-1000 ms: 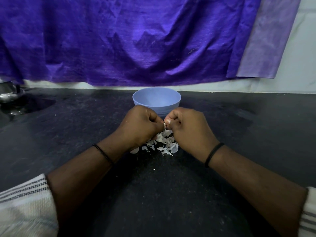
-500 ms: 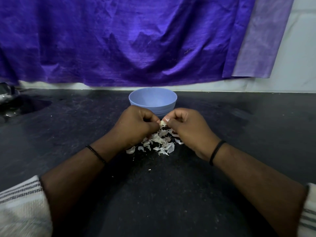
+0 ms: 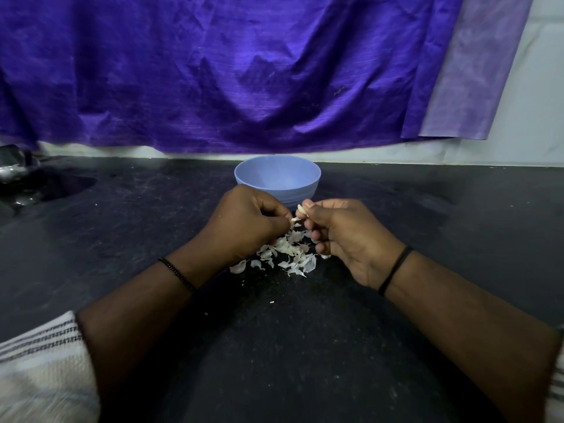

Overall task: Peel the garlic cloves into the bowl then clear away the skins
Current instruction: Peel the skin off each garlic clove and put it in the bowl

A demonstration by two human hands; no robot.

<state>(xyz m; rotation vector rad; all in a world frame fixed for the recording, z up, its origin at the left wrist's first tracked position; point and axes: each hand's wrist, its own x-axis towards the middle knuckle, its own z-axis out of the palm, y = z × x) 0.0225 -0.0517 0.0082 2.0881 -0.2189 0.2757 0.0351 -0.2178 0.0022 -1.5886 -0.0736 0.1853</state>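
Note:
A light blue bowl (image 3: 277, 178) stands on the dark counter, just beyond my hands; its inside bottom is hidden. My right hand (image 3: 345, 236) pinches a pale garlic clove (image 3: 302, 209) between thumb and forefinger, in front of the bowl's near wall. My left hand (image 3: 247, 221) has its fingers curled and pinches a small strip of skin (image 3: 294, 220) just left of the clove. A pile of white garlic skins (image 3: 290, 251) lies on the counter under and between both hands.
The black counter (image 3: 305, 346) stretches wide on all sides. A shiny metal vessel (image 3: 13, 170) sits at the far left edge. A purple cloth (image 3: 244, 71) hangs on the wall behind the bowl. A few tiny skin flecks lie nearer to me.
My hands have drawn slightly apart. The right hand has turned and lifted the clove into view, while the left has pulled a bit of skin away from it.

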